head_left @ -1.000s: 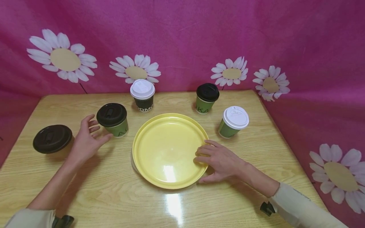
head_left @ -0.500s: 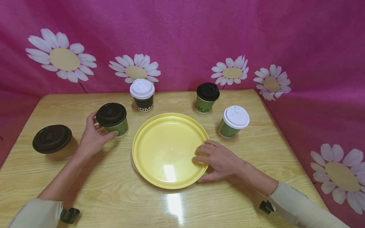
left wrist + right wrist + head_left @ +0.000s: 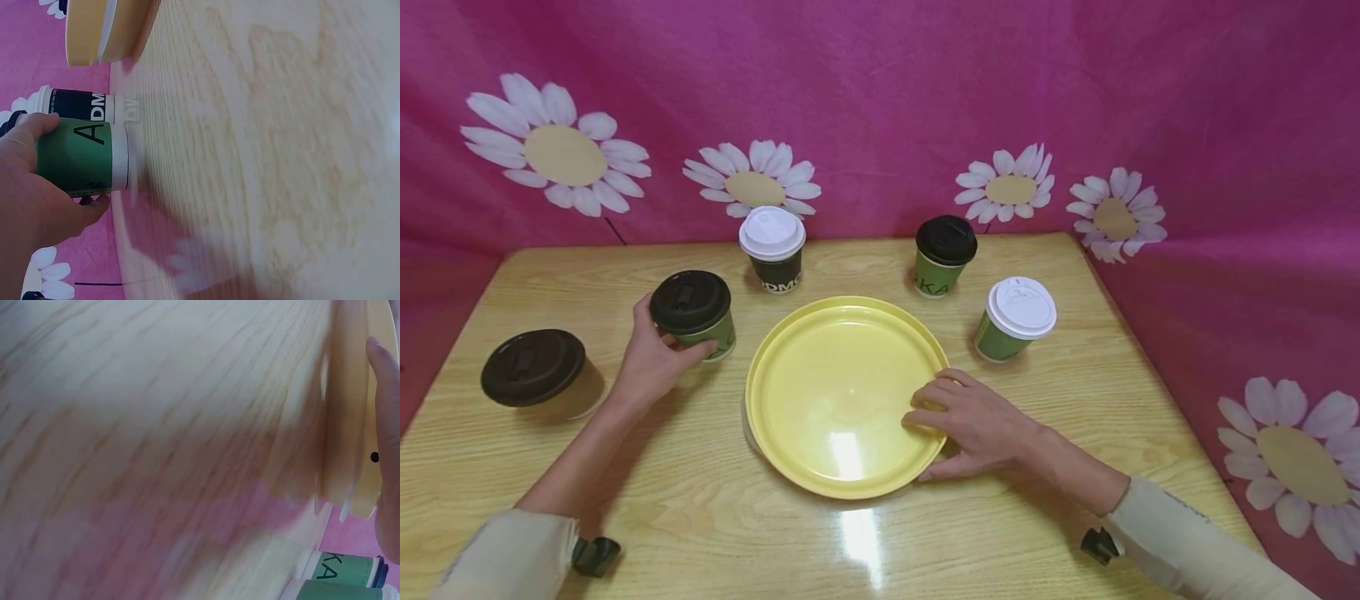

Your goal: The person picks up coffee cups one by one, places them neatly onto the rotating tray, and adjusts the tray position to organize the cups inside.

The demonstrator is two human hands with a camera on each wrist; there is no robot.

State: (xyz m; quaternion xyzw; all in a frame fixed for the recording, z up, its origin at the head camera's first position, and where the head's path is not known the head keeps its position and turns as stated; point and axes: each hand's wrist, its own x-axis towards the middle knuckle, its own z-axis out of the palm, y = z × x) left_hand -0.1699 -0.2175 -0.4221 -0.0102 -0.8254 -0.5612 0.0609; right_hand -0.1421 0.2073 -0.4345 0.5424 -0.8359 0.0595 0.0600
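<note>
My left hand (image 3: 655, 358) grips a green paper coffee cup (image 3: 718, 333) with a black lid, thumb on the near side and fingers behind it. In the left wrist view this coffee cup (image 3: 78, 156) appears upright, its base at or very near the table. My right hand (image 3: 973, 421) holds the right rim of a round yellow tray (image 3: 842, 383), fingers curled over the edge and thumb against the outer side. The right wrist view shows the thumb along the side of the tray (image 3: 347, 412), which has a second yellow layer below. Nothing lies on the tray.
A brown cup with a dark lid (image 3: 542, 375) stands left of my left forearm. Behind the tray are a black cup with a white lid (image 3: 775, 254) and a green cup with a black lid (image 3: 940, 262). A green cup with a white lid (image 3: 1011, 321) stands at right.
My left hand has moved right and closed round the green cup with the black lid. My right hand has stayed on the tray's rim.
</note>
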